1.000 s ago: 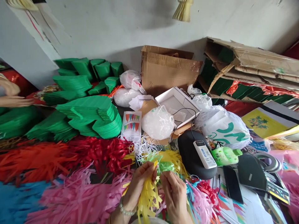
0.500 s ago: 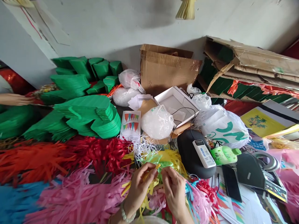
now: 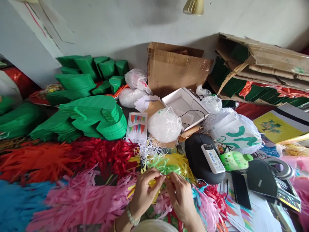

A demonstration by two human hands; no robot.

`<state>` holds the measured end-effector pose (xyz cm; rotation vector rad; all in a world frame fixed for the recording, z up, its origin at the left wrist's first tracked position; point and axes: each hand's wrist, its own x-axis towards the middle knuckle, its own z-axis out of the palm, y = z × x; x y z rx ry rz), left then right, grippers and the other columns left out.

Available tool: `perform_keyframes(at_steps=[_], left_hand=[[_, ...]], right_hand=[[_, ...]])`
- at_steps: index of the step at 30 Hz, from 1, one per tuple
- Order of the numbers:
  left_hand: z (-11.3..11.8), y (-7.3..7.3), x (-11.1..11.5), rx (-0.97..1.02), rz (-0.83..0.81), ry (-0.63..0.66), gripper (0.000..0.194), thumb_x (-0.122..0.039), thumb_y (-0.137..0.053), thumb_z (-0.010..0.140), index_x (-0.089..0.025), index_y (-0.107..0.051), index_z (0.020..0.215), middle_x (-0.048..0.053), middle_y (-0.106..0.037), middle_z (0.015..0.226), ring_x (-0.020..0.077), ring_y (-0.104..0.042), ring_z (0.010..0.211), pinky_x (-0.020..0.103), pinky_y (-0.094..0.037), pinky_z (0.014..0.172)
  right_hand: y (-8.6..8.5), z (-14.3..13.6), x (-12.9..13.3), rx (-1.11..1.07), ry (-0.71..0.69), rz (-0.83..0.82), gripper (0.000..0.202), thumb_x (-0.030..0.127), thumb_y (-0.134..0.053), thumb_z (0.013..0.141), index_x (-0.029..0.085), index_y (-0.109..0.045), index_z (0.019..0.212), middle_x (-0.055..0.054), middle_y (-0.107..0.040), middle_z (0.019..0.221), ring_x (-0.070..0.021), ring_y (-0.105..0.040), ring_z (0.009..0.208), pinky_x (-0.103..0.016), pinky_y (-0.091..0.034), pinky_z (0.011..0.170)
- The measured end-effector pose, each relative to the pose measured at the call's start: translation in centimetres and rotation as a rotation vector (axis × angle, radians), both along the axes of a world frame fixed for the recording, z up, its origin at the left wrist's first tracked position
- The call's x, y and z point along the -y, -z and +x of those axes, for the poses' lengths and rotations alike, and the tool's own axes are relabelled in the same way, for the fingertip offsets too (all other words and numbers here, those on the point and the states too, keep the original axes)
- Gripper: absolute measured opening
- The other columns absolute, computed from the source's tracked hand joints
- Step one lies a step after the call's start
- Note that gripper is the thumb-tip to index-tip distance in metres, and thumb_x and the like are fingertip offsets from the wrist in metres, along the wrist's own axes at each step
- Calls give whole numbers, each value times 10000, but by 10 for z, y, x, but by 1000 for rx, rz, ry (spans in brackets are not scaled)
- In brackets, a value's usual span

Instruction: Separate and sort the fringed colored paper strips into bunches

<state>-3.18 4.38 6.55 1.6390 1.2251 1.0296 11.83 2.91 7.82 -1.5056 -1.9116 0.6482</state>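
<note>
Saw at far left a heap of bright blue paper-like strips [image 3: 21, 196], with a loose pile of orange-red paper-like strips [image 3: 36, 161] beyond. Noted next a wide spread of pink paper-like strips [image 3: 79, 201] and, farther back, thick stacks of green cut sheets [image 3: 96, 114]. Found the left hand [image 3: 145, 190] near the middle of the lower edge, with a pale beaded bracelet [image 3: 131, 218] round the wrist; curled, nearly closed, pinching at thumb and forefinger the upper end of a thin-stripped yellow tassel [image 3: 153, 183]. Made out only part of that tassel, below and behind the left fingers. Traced its long axis from the fingertips down toward the wearer, with loose ends pointing that way as far as visible. Found the right hand [image 3: 180, 195] just beside, curled inward with fingertips bunched close to the left ones; could not tell of anything gripped there. Saw farther right a rounded black case [image 3: 193, 153], bearing a slim white device [image 3: 212, 158], then a green-labelled plastic bottle [image 3: 234, 160] lying on its side.
</note>
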Motion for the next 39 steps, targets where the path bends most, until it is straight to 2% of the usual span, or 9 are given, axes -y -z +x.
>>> perform_keyframes(at_steps=[8,11,13,17,20,24,29,35,39], left_hand=[[-57,-7,-28,-37,126,-310,165,-314,-596,899,-193,-655,805,33,-673,812,159,-629,749,256,-512,708],[-56,-20,-27,-116,120,-124,187,-299,-588,907,-193,-653,768,35,-668,786,157,-625,739,251,-507,695],[-44,-29,-24,-126,129,27,196,-281,-575,915,-195,-659,760,38,-669,772,158,-630,743,251,-510,701],[-32,-30,-24,-117,146,66,202,-283,-548,930,-202,-668,790,39,-681,789,163,-643,774,254,-503,738],[-47,1,-31,-339,-6,49,195,-289,-504,948,-216,-680,906,45,-712,878,175,-658,806,256,-488,734],[-68,69,-34,-773,-244,88,120,-140,-605,818,-209,-701,797,43,-714,728,222,-681,750,286,-459,704],[-65,109,-29,-845,-306,104,193,-61,-639,707,-206,-720,805,63,-736,717,264,-710,777,303,-483,708],[-69,59,-18,-672,-41,-42,503,-39,-408,865,-223,-556,1309,114,-669,1237,255,-619,1145,377,-451,988],[-60,14,-7,-176,168,-124,287,-165,-424,953,-259,-607,1153,61,-686,1135,208,-629,1083,316,-465,956]], right_hand=[[-2,47,0,277,206,96,203,336,-514,894,206,-632,792,-62,-656,742,-208,-600,673,-265,-406,532],[-9,37,-5,164,274,156,307,318,-518,896,191,-616,1159,-138,-666,1077,-231,-623,805,-316,-495,630],[-15,17,-6,-94,96,6,427,285,-512,918,201,-490,1335,-106,-674,1062,-165,-626,695,-273,-516,610],[-20,-7,-7,-341,-61,-148,191,293,-510,944,196,-613,1073,11,-652,694,-120,-597,574,-203,-482,556],[-22,7,-4,-225,184,27,194,312,-538,935,194,-617,802,7,-629,663,-108,-550,551,-198,-449,546],[-27,36,1,-164,453,168,143,327,-568,921,196,-617,887,-1,-629,682,-113,-531,546,-192,-431,506],[-26,29,0,-196,293,110,155,306,-562,918,195,-615,825,5,-604,641,-113,-507,517,-200,-423,488],[-18,6,-4,-241,198,44,168,281,-550,919,184,-618,799,11,-588,624,-100,-498,504,-184,-407,479],[-19,-5,-6,-258,120,64,166,266,-555,909,179,-629,789,17,-572,593,-89,-471,466,-183,-382,455]])
